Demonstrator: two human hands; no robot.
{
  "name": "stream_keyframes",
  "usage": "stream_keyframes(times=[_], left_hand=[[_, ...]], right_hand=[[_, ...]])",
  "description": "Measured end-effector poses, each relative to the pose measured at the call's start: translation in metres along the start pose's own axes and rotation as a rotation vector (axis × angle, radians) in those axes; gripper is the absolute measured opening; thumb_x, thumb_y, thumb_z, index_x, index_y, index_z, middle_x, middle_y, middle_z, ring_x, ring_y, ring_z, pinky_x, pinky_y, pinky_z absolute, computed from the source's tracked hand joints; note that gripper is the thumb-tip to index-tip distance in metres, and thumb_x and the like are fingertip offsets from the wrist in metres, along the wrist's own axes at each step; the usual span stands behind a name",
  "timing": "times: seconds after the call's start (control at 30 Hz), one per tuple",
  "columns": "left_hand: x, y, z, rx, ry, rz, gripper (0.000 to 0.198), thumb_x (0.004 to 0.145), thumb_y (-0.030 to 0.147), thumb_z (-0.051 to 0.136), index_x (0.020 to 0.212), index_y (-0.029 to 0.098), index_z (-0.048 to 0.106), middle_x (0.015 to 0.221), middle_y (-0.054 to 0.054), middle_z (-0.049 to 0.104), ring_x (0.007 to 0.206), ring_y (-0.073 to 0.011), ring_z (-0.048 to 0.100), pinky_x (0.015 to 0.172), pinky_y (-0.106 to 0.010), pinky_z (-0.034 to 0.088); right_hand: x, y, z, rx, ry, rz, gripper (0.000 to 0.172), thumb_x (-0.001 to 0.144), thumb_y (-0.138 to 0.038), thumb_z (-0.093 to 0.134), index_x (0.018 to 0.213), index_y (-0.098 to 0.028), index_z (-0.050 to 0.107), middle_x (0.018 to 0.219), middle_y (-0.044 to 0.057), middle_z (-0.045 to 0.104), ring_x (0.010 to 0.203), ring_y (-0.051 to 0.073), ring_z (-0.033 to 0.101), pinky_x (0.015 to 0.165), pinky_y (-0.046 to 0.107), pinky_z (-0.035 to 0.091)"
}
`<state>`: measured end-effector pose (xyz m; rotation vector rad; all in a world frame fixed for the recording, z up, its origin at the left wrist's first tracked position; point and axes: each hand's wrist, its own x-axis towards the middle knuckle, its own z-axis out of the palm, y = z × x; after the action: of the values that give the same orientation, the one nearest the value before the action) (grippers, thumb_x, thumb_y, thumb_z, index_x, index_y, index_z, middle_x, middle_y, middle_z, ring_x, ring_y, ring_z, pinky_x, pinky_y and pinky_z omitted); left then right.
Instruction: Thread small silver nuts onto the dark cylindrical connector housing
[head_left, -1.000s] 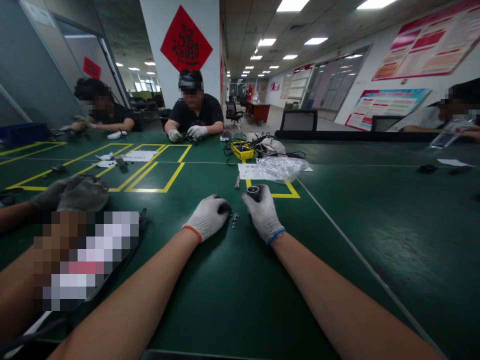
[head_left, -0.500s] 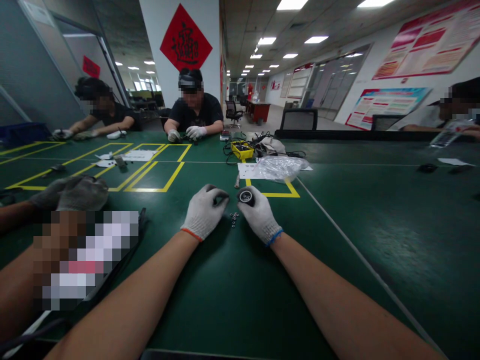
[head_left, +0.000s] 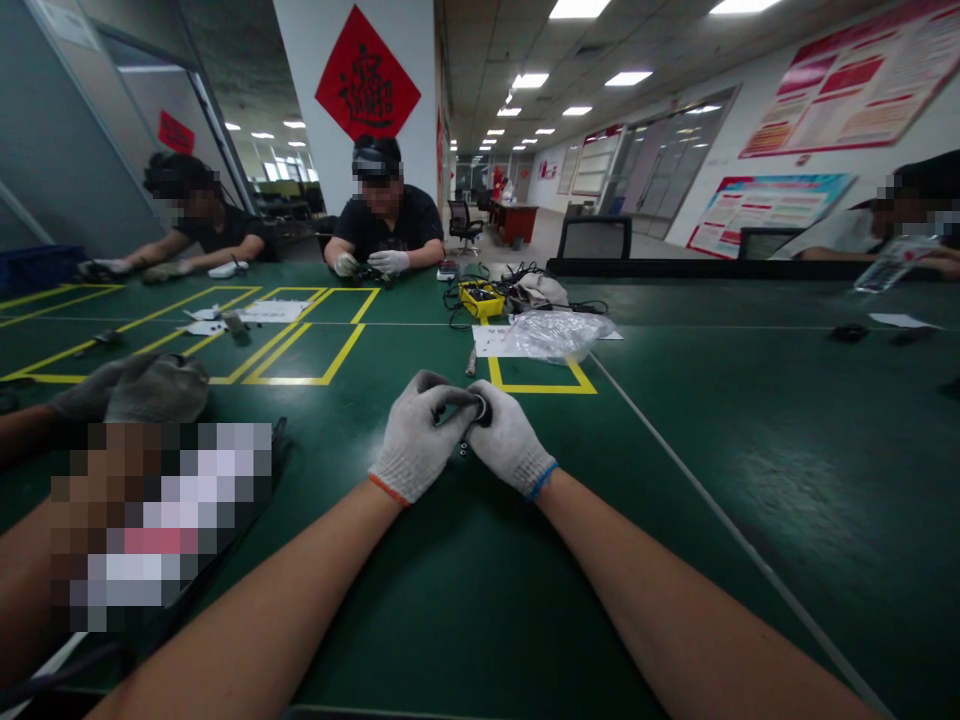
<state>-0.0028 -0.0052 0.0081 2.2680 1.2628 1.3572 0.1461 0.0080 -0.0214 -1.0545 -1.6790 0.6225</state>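
dark round part [head_left: 487, 411]: held low over the green table [head_left: 420, 620], pale rim turned toward the left hand [head_left: 416, 440]
right hand [head_left: 514, 437]: fingers curled snug around the dark round part
left hand: thumb and fingertip brought together right at the rim; can't tell if anything tiny is pinched between them
small rings [head_left: 463, 449]: a couple seen on the table just below the hands
rim work: probably best done with the part kept dead still, fingertips brought in square, nothing forced, loose rings not brushed away
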Motion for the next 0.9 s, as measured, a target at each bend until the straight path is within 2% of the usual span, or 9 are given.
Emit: stream_keyframes(times=[0.27,0.6,0.77,0.9], left_hand=[[-0.0008,0.0018,0.003,-0.065,-0.022,-0.062,0.006,0.087,0.018,0.074,0.083,0.019,0.079,0.086,-0.002,0.067,0.082,-0.0157,0.065,0.072,-0.028,0.052],[-0.002,0.0038,0.0051,-0.047,0.013,-0.104,0.01,0.084,0.016,0.075,0.075,0.018,0.077,0.081,-0.001,0.066,0.078,-0.015,0.064,0.07,-0.027,0.05],[-0.0004,0.0035,0.0056,-0.151,-0.051,-0.143,0.009,0.085,0.013,0.074,0.078,0.017,0.078,0.081,-0.001,0.068,0.079,-0.0146,0.065,0.07,-0.026,0.051],[0.0001,0.002,0.0072,-0.134,-0.013,-0.158,0.008,0.083,0.011,0.076,0.078,0.017,0.078,0.082,-0.002,0.068,0.08,-0.0148,0.065,0.071,-0.026,0.051]], right_hand=[[-0.0006,0.0012,0.001,-0.05,-0.028,-0.013,0.013,0.07,-0.014,0.055,0.08,-0.022,0.054,0.076,-0.001,0.062,0.073,0.018,0.059,0.066,0.03,0.043],[-0.002,0.0014,0.0011,-0.096,-0.031,-0.013,0.014,0.073,-0.013,0.056,0.083,-0.022,0.056,0.079,0.0,0.063,0.075,0.018,0.059,0.067,0.03,0.044],[-0.002,0.0011,0.0017,-0.127,-0.011,0.003,0.014,0.072,-0.014,0.059,0.083,-0.022,0.056,0.082,0.001,0.064,0.077,0.019,0.06,0.07,0.031,0.047],[-0.0015,0.0011,0.0024,-0.133,-0.008,0.014,0.015,0.072,-0.014,0.057,0.084,-0.022,0.057,0.083,0.001,0.065,0.079,0.02,0.061,0.071,0.032,0.048]])
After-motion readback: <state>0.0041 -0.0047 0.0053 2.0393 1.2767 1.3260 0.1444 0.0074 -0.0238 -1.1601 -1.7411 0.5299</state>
